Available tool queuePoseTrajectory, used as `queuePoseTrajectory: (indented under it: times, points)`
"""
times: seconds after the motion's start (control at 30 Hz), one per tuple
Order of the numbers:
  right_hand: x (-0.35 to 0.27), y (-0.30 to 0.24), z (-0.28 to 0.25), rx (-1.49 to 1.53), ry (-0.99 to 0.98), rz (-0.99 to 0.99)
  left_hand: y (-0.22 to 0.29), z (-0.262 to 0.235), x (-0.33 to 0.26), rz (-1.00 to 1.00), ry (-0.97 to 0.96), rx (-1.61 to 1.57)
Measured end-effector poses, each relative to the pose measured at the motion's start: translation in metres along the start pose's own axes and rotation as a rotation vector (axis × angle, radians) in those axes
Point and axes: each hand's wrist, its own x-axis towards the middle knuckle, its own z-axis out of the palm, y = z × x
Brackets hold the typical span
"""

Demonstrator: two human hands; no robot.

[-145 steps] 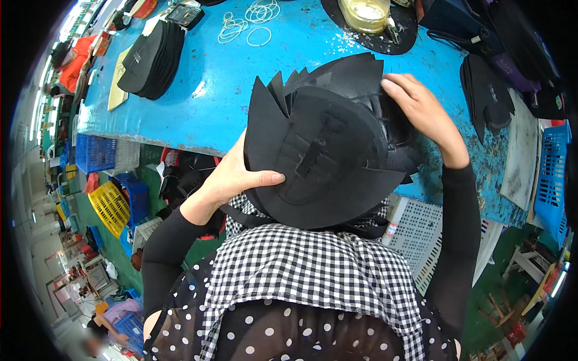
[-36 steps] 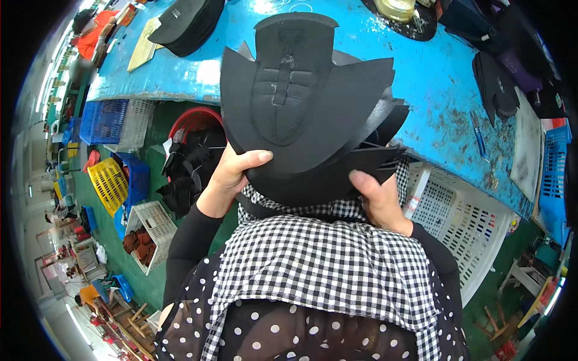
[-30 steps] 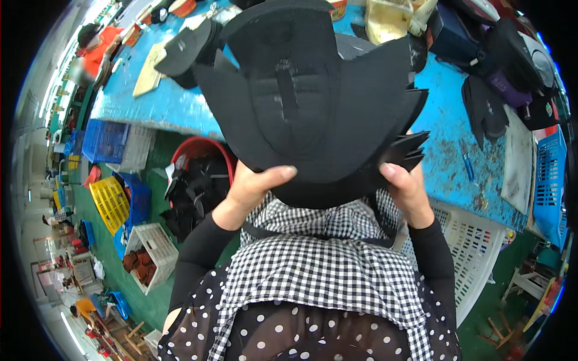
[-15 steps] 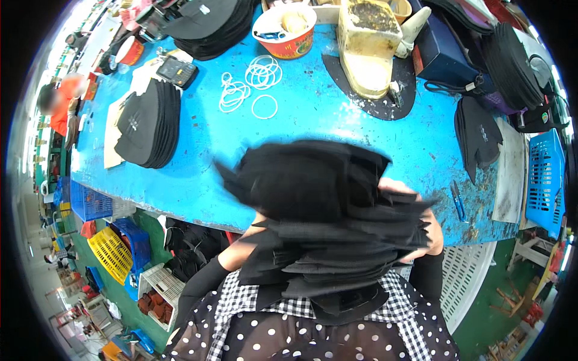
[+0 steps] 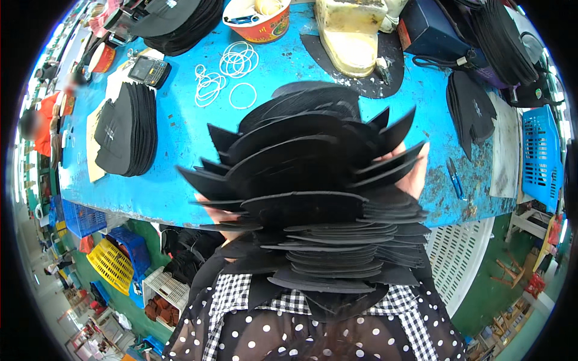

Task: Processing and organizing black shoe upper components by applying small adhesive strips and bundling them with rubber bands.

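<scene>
we record a thick fanned stack of flat black foam-like cut pieces (image 5: 319,198), each with pointed wings, held up between our chest and the near edge of the blue-topped table (image 5: 180,150). the stack fills the middle of the view, its layers spread like steps, the lowest ones lying against our black-and-white checked apron (image 5: 241,301).

the left hand (image 5: 211,210) shows only as a sliver of fingers at the stack's left edge, pressed against the pieces; its grip is closed on the stack, though most of it is hidden. the right hand (image 5: 415,174) shows at the stack's right edge, fingers curled over the outer layers, its grip likewise closed on the stack.

on the table beyond the stack we note loose white rings (image 5: 232,75) lying flat, just past the top of the stack. to the left lies a second pile of black cut pieces (image 5: 129,135) resting on a pale sheet, well apart from the held stack. a small dark calculator-like device (image 5: 149,70) sits near that pile's far end. a red round bowl (image 5: 256,21) stands at the far edge, with a yellowish block (image 5: 349,36) beside it on a black mat. a blue-handled small tool (image 5: 456,177) lies on the table just right of the right hand. a blue plastic basket (image 5: 539,153) sits at the far right.
</scene>
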Motion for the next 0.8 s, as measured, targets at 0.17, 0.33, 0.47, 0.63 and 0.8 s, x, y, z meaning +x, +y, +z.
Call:
queuePoseTrajectory:
  times: [0.17, 0.33, 0.47, 0.63, 0.8]
  points:
    - [0.013, 0.007, 0.011, -0.277, 0.089, -0.045, 0.025, 0.031, -0.007, 0.032, -0.756, -0.490]
    - [0.040, 0.016, 0.006, -0.168, 0.143, -0.037, 0.030, 0.059, -0.003, -0.033, -0.784, -0.562]
    - [0.026, 0.003, 0.014, -0.045, 0.101, -0.018, 0.013, 0.061, 0.008, -0.193, -0.724, -0.659]
    - [-0.004, 0.011, 0.034, -0.272, 0.252, -0.130, 0.014, 0.020, 0.003, -0.377, -0.646, -0.756]
    - [-0.009, 0.012, 0.070, -0.577, 0.667, -0.080, 0.045, -0.003, -0.004, -0.506, -0.731, -0.886]
